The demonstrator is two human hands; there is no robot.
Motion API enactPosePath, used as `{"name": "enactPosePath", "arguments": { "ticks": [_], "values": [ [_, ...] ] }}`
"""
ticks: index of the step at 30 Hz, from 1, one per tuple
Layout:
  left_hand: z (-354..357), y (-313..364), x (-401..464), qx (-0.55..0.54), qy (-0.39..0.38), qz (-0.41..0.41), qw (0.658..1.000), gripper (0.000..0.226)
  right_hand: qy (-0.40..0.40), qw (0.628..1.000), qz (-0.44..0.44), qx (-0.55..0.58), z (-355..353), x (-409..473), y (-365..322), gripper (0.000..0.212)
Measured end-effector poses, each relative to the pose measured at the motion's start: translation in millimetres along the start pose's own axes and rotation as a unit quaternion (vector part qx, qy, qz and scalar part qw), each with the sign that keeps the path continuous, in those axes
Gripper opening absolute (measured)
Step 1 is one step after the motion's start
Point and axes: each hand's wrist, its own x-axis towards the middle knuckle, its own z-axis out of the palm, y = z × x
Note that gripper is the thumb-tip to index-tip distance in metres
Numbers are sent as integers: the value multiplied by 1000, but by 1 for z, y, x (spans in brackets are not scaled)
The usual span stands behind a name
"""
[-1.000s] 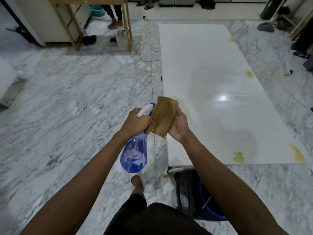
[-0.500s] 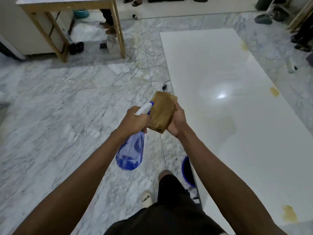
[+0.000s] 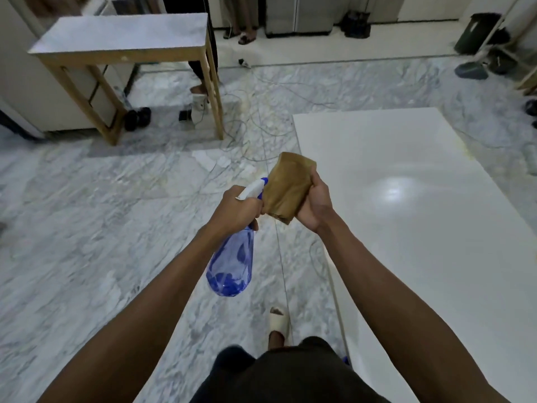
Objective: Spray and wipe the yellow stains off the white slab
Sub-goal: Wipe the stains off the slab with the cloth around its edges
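Both my hands are busy above the marble floor (image 3: 87, 228), just off the left edge of the white slab (image 3: 421, 242). My left hand (image 3: 235, 210) has its fingers curled round the neck of the blue spray bottle (image 3: 232, 263), whose body hangs down. My right hand (image 3: 315, 202) grips the folded brown cloth (image 3: 289, 186), fingers wrapped round its right edge, just beside the nozzle. A faint yellow stain (image 3: 462, 148) shows near the slab's far right edge.

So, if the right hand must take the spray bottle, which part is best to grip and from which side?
Probably the narrow neck under the white trigger head of the spray bottle, coming from the right, where the left hand leaves some room. The bottle hangs upright, and its wide body looks harder to close fingers round. The right hand would first have to free itself of the cloth.
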Motion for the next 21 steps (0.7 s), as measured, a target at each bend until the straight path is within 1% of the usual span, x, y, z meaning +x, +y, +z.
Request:
{"name": "enactPosePath", "arguments": {
  "ticks": [2, 3, 7, 9, 11, 13, 14, 15, 18, 19, 21],
  "values": [
    [-11, 14, 34, -7, 5, -11, 1000, 17, -2, 1000, 6, 9, 15, 37, -15, 62],
    [-16, 19, 51, -12, 3, -16, 1000, 16, 2, 1000, 10, 10, 23, 52, -22, 62],
    [-34, 41, 118, -11, -17, -24, 1000, 25, 18, 999, 20, 22, 46, 119, -42, 64],
    [-44, 49, 152, -5, -26, -19, 999, 23, 24, 999, 19, 20, 59, 152, -51, 61],
    [-53, 53, 186, 4, -29, -20, 999, 16, 33, 999, 9, 39, 71, 180, -61, 59],
    [-61, 58, 221, 19, -36, -33, 999, 26, 46, 997, 8, 56, 80, 208, -67, 59],
    [-66, 60, 236, 23, -44, -38, 998, 27, 57, 996, 8, 63, 81, 221, -67, 59],
    [-69, 62, 251, 22, -50, -40, 998, 24, 73, 995, 12, 67, 83, 232, -66, 60],
    [-75, 70, 292, 40, -63, -29, 997, 11, 87, 992, 46, 73, 80, 259, -60, 64],
    [-76, 71, 303, 53, -67, -27, 996, 11, 96, 992, 54, 66, 79, 263, -57, 63],
    [-75, 71, 325, 67, -70, -28, 995, 19, 126, 988, 83, 16, 69, 272, -52, 54]
  ]
}}
